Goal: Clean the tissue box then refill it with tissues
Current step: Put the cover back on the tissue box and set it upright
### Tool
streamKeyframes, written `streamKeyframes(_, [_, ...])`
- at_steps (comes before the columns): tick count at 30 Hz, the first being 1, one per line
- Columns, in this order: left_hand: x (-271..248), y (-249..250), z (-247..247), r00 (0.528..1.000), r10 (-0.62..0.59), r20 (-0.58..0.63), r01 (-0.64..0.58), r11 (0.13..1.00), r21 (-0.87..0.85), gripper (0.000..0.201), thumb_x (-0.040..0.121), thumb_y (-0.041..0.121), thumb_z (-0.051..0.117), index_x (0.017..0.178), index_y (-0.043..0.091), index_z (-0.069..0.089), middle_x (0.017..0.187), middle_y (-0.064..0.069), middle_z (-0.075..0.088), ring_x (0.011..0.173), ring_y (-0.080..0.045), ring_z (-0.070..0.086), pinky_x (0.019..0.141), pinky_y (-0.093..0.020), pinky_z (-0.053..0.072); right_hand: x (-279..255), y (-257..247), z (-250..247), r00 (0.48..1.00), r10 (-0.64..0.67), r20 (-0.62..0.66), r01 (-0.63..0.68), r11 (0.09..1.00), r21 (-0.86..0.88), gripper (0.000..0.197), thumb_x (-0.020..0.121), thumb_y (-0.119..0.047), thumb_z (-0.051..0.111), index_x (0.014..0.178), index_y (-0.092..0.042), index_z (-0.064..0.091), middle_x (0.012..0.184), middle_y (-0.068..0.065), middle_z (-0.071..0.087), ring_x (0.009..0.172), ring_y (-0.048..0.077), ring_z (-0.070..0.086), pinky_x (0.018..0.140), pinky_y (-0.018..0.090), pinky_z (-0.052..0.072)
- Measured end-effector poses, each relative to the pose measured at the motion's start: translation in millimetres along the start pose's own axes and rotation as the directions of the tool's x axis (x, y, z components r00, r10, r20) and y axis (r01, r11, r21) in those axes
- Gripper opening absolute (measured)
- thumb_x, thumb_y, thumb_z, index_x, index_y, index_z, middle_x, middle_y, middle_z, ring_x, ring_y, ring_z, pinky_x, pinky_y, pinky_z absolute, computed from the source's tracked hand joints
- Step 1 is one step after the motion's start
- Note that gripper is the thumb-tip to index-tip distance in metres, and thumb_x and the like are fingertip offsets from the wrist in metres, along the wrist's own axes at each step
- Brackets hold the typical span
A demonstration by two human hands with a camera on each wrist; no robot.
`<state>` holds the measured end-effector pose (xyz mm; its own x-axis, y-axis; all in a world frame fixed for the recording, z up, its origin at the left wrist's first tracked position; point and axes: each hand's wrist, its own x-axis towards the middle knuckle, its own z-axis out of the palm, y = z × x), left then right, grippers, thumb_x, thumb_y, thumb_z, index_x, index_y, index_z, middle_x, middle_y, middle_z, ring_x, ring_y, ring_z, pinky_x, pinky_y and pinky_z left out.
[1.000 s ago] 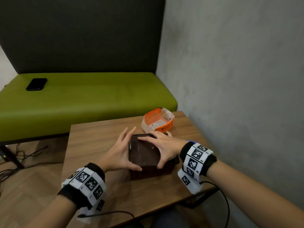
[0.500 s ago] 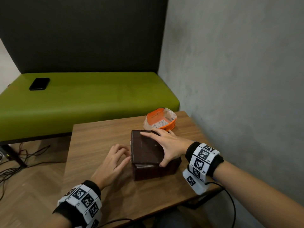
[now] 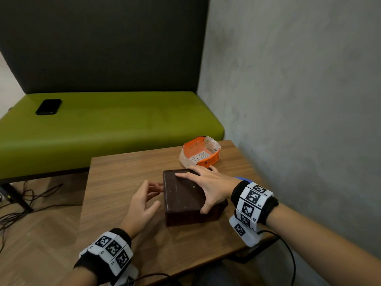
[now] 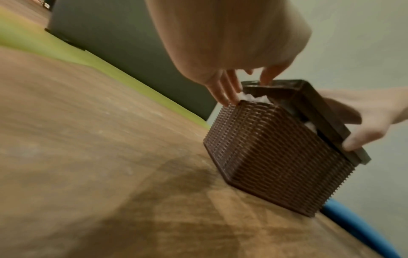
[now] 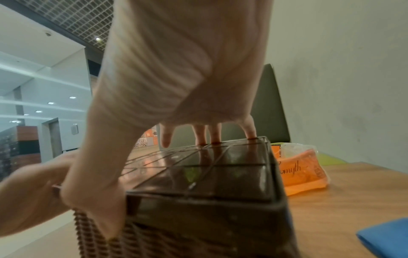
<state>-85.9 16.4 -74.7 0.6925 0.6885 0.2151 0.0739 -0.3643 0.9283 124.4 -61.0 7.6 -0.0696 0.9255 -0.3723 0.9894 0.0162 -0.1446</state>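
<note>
A brown woven tissue box (image 3: 191, 215) stands on the wooden table (image 3: 123, 176). Its dark flat lid (image 3: 181, 195) lies on top, lifted a little at the left side. In the left wrist view white tissues (image 4: 253, 98) show in the gap under the lid (image 4: 309, 108). My right hand (image 3: 212, 184) spans the lid, fingers reaching its far edge and thumb hooked on its near edge. My left hand (image 3: 144, 201) is at the box's left side, fingers loosely bent, fingertips (image 4: 223, 97) touching the rim by the tissues.
An opened orange tissue pack (image 3: 201, 153) lies behind the box near the wall. A blue cloth (image 3: 242, 178) peeks out to the right of the box. A black phone (image 3: 49, 106) lies on the green bench (image 3: 113, 124) beyond the table. Cables trail on the floor at left.
My left hand left the lid's left edge, dropped back toward me, then came up to the box's left rim. The right hand stayed on the lid.
</note>
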Motion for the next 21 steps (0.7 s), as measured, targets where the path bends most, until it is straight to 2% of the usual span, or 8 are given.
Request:
streamKeyframes(3, [7.9,3.3,0.7,0.990,-0.002,0.140,-0.024,0.983,0.183,0.072,0.061,0.056,0.066,0.122,0.035,0.034,0.140,0.008,0.029,0.129,-0.006,0.034,0.110,-0.030,0.031,3.5,-0.8,3.2,1.000,0.002,0.001,-0.002,1.000,-0.014,0.114,0.059,-0.037,0.082,0.144,-0.041,0.006,0.154,0.008,0.008,0.143,0.026,0.007,0.111,0.062,0.007])
streamKeyframes(5, [18.9,6.7,1.7,0.968,-0.022,0.251,-0.065,0.941,0.331,0.108,0.051,0.063,0.076,0.137,0.033,0.019,0.145,0.014,0.012,0.136,-0.003,0.017,0.113,-0.027,0.023,5.4,0.1,4.7,1.000,0.000,-0.003,0.000,1.000,-0.011,0.112,0.060,-0.038,0.081,0.144,-0.040,0.007,0.154,0.007,0.008,0.142,0.026,0.007,0.111,0.060,0.008])
streamKeyframes(8, [40.0,12.3,0.3,0.918,-0.104,0.384,-0.102,0.871,0.480,0.134,0.040,0.070,0.074,0.147,0.028,0.005,0.154,0.005,0.001,0.143,-0.012,0.004,0.117,-0.033,0.016,7.4,2.9,5.8,1.000,0.002,-0.004,-0.002,1.000,0.010,0.109,0.062,-0.040,0.080,0.145,-0.037,0.009,0.155,0.004,0.008,0.142,0.026,0.007,0.111,0.058,0.008])
streamKeyframes(11, [58.2,17.7,-3.2,0.876,-0.158,0.456,-0.146,0.813,0.563,0.127,0.043,0.067,0.066,0.148,0.027,0.006,0.153,-0.003,0.011,0.141,-0.023,0.013,0.116,-0.041,0.024,5.0,8.7,6.7,0.999,0.039,-0.016,-0.038,0.996,0.075,0.112,0.062,-0.048,0.079,0.145,-0.037,0.005,0.156,0.000,0.006,0.143,0.024,0.005,0.113,0.058,0.008])
streamKeyframes(13, [64.1,17.6,-4.8,0.868,-0.161,0.469,-0.160,0.805,0.572,0.123,0.044,0.068,0.064,0.147,0.029,0.008,0.148,-0.003,0.016,0.136,-0.023,0.020,0.114,-0.041,0.028,-3.0,17.8,7.2,0.993,0.114,-0.007,-0.112,0.983,0.147,0.118,0.059,-0.054,0.080,0.145,-0.040,0.000,0.157,-0.003,0.004,0.144,0.023,0.002,0.112,0.061,0.008])
streamKeyframes(15, [64.3,16.3,-5.4,0.862,-0.159,0.481,-0.177,0.795,0.580,0.130,0.040,0.073,0.066,0.147,0.028,0.008,0.147,-0.002,0.016,0.135,-0.022,0.020,0.114,-0.040,0.027,-13.5,29.4,9.0,0.985,0.174,0.008,-0.172,0.962,0.210,0.124,0.057,-0.054,0.081,0.146,-0.037,-0.004,0.156,-0.004,0.003,0.143,0.024,0.004,0.113,0.060,0.012])
streamKeyframes(18, [61.8,14.6,-2.3,0.849,-0.169,0.501,-0.170,0.810,0.561,0.142,0.030,0.088,0.056,0.148,0.027,0.004,0.146,0.001,0.013,0.135,-0.018,0.017,0.114,-0.035,0.024,-22.9,38.8,15.2,0.981,0.192,0.026,-0.192,0.950,0.245,0.131,0.056,-0.048,0.084,0.147,-0.029,-0.007,0.152,-0.001,0.006,0.141,0.025,0.011,0.114,0.050,0.022])
streamKeyframes(21, [61.9,12.0,-0.2,0.853,-0.179,0.490,-0.159,0.806,0.570,0.141,0.030,0.093,0.047,0.148,0.030,0.003,0.148,0.001,0.012,0.137,-0.020,0.014,0.115,-0.040,0.024,-19.3,38.2,18.1,0.974,0.214,0.073,-0.226,0.943,0.246,0.131,0.058,-0.040,0.086,0.148,-0.024,-0.009,0.150,0.003,0.001,0.139,0.028,0.016,0.113,0.043,0.029])
